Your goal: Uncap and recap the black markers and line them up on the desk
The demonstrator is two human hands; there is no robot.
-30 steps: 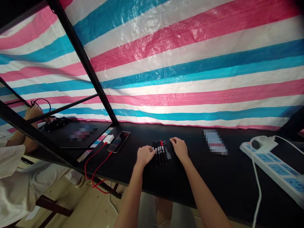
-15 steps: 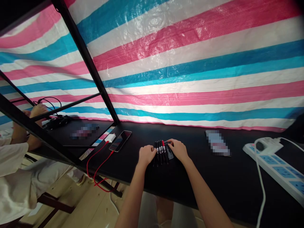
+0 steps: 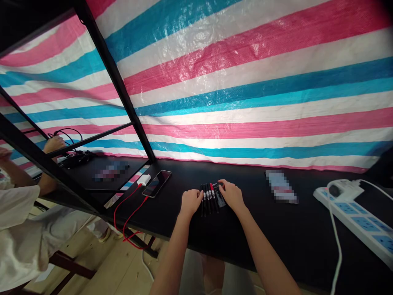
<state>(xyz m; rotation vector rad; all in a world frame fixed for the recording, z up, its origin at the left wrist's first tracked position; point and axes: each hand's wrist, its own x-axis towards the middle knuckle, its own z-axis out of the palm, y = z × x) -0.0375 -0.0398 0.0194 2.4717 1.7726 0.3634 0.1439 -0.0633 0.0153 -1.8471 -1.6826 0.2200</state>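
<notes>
No readable text or labels.

A phone lies beside a white charger; a power strip sits far right.

Smooth plastic is suggested by the pens, carried on a smooth black surface with a matt finish. Behind the pens, creased plastic is seen in the sheet, which is made glossy where lit. Left of the pens, a glossy, glass-like face is shown by the phone; farther left, dark metal is suggested by the frame. Right of the pens, smooth white plastic is seen on the strip.
</notes>
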